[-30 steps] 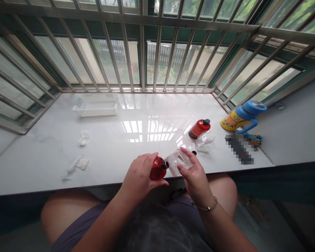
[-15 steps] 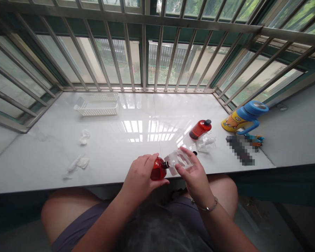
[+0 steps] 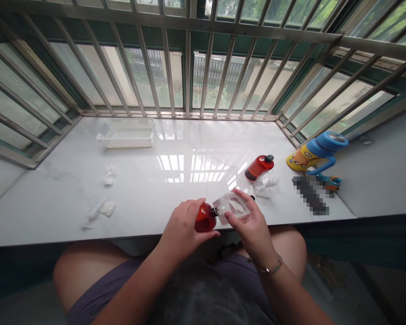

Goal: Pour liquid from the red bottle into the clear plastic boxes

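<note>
My left hand (image 3: pixel 186 223) is closed around a red bottle (image 3: pixel 205 217), which is tipped sideways with its dark neck pointing right. In my right hand (image 3: pixel 252 225) is a clear square-shaped bottle (image 3: pixel 235 205), also tilted, gripped between thumb and fingers. The red bottle's neck meets the mouth of the clear bottle near the table's front edge. Whether liquid passes between them I cannot tell. A small black piece (image 3: pixel 252 198) shows just behind my right fingers, mostly hidden.
Beyond my right hand, a second red bottle (image 3: pixel 259 167) with a black cap is near crumpled clear plastic (image 3: pixel 266 186). A blue-and-yellow flask (image 3: pixel 314 153) is at the right. White crumpled tissues (image 3: pixel 110 175) and a white basket (image 3: pixel 126 143) are at the left. Metal bars (image 3: pixel 187 72) close the back.
Both hands keep their hold on the two bottles, neck to mouth. The whole view has shifted very slightly; nothing else visibly differs.
</note>
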Action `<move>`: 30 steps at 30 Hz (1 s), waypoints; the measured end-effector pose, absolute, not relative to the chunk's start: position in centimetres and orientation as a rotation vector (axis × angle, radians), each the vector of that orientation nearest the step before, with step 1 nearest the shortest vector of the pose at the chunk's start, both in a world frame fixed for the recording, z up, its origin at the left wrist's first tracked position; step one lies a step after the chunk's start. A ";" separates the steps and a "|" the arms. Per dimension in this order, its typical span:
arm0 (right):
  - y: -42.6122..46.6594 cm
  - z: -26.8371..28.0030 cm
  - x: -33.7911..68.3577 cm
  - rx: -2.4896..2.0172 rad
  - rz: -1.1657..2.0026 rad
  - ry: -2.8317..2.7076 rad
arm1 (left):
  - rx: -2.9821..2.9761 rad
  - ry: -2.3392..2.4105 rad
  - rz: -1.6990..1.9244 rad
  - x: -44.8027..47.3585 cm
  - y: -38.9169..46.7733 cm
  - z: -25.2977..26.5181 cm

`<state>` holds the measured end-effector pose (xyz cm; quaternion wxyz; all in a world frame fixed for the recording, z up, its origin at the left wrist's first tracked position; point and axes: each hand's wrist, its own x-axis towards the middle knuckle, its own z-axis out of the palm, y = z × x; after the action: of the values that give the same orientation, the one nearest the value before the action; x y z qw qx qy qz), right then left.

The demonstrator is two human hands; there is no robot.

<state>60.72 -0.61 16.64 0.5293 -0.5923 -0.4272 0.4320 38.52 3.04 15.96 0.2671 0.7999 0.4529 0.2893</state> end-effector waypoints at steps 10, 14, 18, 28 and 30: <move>-0.5 16.7 60.9 -1.444 1.017 -1.038 | 2.079 1.215 0.782 38.7 2.8 15.7; -0.6 16.7 60.8 -1.426 1.014 -1.027 | 2.050 1.220 0.787 38.8 2.8 15.8; -0.5 16.7 60.8 -1.421 1.002 -1.022 | 2.036 1.215 0.770 38.8 2.8 15.8; -0.6 16.8 60.8 -1.436 0.982 -1.023 | 1.995 1.214 0.756 38.9 3.0 15.6; -0.5 16.9 60.8 -1.433 0.983 -1.018 | 1.990 1.209 0.750 38.9 3.0 15.6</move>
<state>60.78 -0.55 16.86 0.5346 -0.6013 -0.4272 0.4126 38.89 2.98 15.63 0.3407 0.7648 0.4648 0.2882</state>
